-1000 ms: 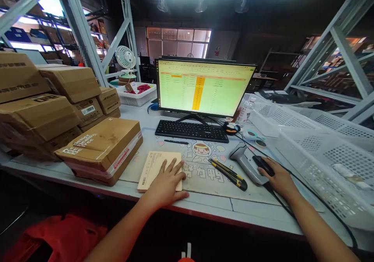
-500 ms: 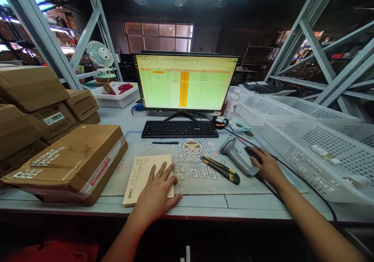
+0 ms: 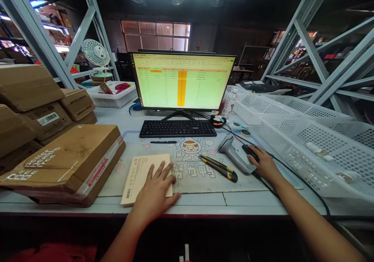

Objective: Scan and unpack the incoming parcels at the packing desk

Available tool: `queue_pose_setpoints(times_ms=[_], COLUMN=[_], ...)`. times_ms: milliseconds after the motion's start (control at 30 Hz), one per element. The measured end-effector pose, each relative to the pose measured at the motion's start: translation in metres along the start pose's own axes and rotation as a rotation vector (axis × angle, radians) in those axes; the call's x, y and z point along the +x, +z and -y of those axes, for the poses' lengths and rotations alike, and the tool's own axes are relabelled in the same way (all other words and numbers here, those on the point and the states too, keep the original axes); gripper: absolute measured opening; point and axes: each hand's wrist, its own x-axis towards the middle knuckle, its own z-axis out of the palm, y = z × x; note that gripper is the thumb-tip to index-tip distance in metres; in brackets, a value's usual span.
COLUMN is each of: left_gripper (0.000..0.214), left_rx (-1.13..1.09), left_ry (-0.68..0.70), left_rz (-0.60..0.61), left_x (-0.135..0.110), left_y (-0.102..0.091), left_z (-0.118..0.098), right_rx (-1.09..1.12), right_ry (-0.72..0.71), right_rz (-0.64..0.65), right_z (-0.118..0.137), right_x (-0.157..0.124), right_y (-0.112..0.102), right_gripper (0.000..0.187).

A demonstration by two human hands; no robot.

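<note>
The left hand (image 3: 156, 196) lies flat and open on the thin beige packet (image 3: 142, 176) — best kept pressed still — while the right hand (image 3: 264, 164) cups the mouse (image 3: 250, 152), which wants small, steady moves.

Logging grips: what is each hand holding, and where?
Left hand lies flat on the box, near end. Right hand cups the mouse from above.
</note>
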Motion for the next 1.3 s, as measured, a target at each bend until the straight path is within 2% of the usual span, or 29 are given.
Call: queue_pose_setpoints(times_ms=[433,667,1000,1300], left_gripper=[0.024,0.024,0.027,0.032], left_rx=[0.001,-0.018,-0.004,-0.046], left_ry=[-0.008,0.006,-0.012,0.0], left_rz=[0.014,-0.023,0.014,-0.014], left_x=[0.0003,0.0003,-0.0003,0.0021], left_y=[-0.005,-0.0009,-0.0077,-0.007], left_z=[-0.0035,-0.0013,-0.0063,-0.0076], right_rx=[-0.026,-0.031,0.063,0.139], right_ry=[-0.003,0.01,-0.056,-0.052], right_rz=[0.022,0.009,0.065,0.095], right_z=[0.0049,0.0065,0.0054,0.0005], right_x=[0.0007,0.0003,0.0025,0.0072], right_y=[-0.0044,-0.0059,-0.0091,-0.0084], right_gripper=[0.057,0.054,0.06,0.061])
